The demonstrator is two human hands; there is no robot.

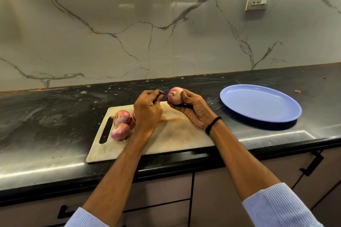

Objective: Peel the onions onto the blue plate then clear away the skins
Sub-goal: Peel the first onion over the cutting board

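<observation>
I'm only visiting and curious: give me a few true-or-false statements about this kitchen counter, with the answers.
1. The right hand holds an onion. True.
2. Peeled onions lie on the blue plate. False: nothing lies on it.
3. Loose onions lie on the cutting board. True.
4. The plate sits on the cutting board. False: it sits on the dark counter, to the right of the board.

1 head view, forward-down, seemingly close over counter [55, 116].
</observation>
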